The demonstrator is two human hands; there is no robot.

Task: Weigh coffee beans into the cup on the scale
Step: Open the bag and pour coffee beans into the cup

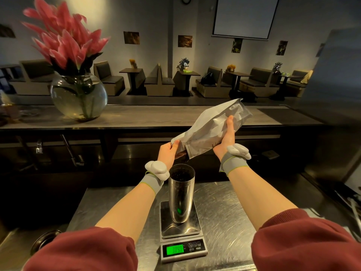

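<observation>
A tall steel cup stands upright on the scale, with dark coffee beans filling it near the rim. The scale's green display is lit. Above the cup I hold a silver coffee bag, tilted with its mouth down and to the left. My left hand pinches the bag's open mouth just above the cup. My right hand grips the bag's body higher up, on the right. Both wrists wear grey bands with white sensors.
The scale sits on a steel counter. A round glass vase of pink flowers stands on the raised bar top at the left. A sink drain lies at lower left. Booths and tables fill the room behind.
</observation>
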